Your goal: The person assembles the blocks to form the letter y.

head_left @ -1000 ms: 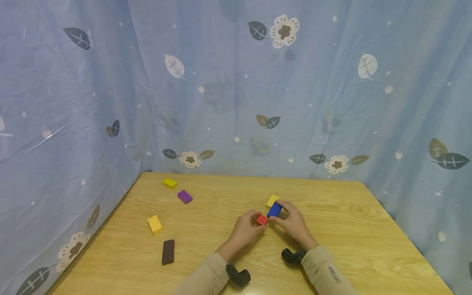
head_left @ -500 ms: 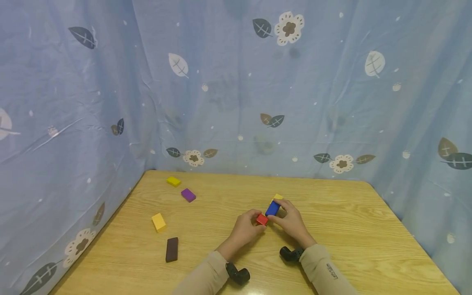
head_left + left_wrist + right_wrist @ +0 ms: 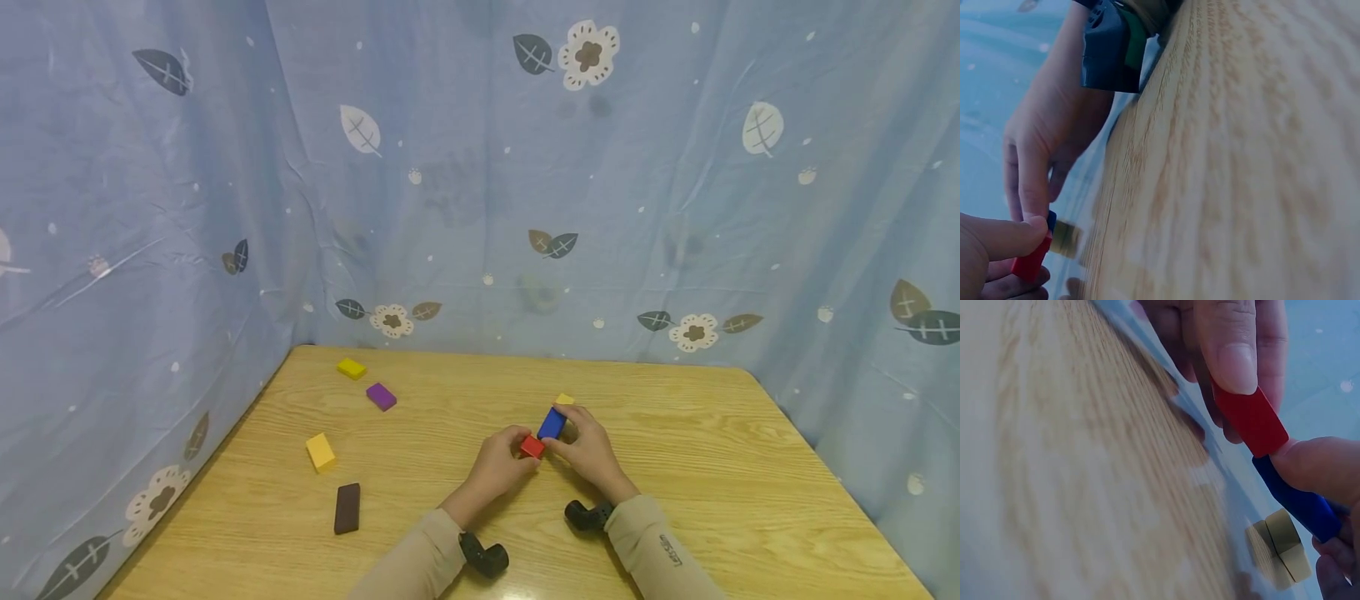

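Observation:
Between thumb and fingers, my left hand (image 3: 501,463) pinches a red block (image 3: 532,447) over the middle right of the table. My right hand (image 3: 592,450) pinches a blue block (image 3: 552,422) just beside it. In the right wrist view the near end of the red block (image 3: 1252,422) meets the end of the blue block (image 3: 1297,499), close to the right thumb. The left wrist view shows the red block (image 3: 1032,257) with only a bit of the blue one (image 3: 1052,220) behind it. A yellow block (image 3: 565,400) lies beyond the right fingers, partly hidden.
On the table's left side (image 3: 247,467) lie a dark brown block (image 3: 347,508), an orange-yellow block (image 3: 321,452), a purple block (image 3: 381,397) and a yellow block (image 3: 351,368). A blue patterned curtain (image 3: 465,208) hangs along the back and sides.
The right hand has shifted slightly left with the blue block, closer to the red one, and now covers more of the yellow block behind. The head view has shifted a little.

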`<action>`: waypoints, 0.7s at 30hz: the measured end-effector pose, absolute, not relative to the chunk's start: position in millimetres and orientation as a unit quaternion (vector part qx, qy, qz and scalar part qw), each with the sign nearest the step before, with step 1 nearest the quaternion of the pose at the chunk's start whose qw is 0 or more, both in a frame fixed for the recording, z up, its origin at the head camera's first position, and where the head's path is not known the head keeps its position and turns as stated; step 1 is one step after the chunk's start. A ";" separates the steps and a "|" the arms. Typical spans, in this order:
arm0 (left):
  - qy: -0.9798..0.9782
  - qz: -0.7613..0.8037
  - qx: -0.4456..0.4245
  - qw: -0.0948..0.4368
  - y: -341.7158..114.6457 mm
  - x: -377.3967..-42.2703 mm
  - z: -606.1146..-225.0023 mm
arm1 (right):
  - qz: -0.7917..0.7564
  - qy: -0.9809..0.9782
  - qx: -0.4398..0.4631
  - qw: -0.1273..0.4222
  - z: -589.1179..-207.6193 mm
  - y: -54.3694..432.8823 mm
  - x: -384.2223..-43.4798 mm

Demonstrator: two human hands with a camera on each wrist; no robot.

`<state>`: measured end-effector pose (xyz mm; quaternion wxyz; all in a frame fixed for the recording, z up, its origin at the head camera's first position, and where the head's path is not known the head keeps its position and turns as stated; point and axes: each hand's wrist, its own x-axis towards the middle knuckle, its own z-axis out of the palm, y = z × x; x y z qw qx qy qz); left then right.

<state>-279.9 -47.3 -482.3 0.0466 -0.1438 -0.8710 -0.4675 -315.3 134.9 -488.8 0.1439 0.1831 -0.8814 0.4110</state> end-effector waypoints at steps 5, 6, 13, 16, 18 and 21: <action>-0.871 -0.469 -0.141 0.042 -47.8 -279.7 -483.6 | 0.412 -0.879 0.187 0.148 -488.7 133.9 -314.0; -0.871 -0.468 -0.142 0.043 -47.7 -279.9 -483.9 | 0.411 -0.880 0.187 0.148 -488.7 133.7 -313.8; -0.877 -0.453 -0.148 0.056 -46.5 -279.4 -485.3 | 0.406 -0.883 0.190 0.143 -488.9 133.3 -313.1; -0.880 -0.448 -0.148 0.055 -46.8 -278.3 -485.0 | 0.402 -0.885 0.189 0.139 -489.4 133.3 -313.2; -0.881 -0.446 -0.149 0.054 -47.0 -278.1 -484.9 | 0.401 -0.886 0.189 0.137 -489.9 133.2 -313.5; -0.881 -0.446 -0.149 0.052 -46.8 -278.3 -485.4 | 0.397 -0.888 0.189 0.136 -490.5 132.9 -314.1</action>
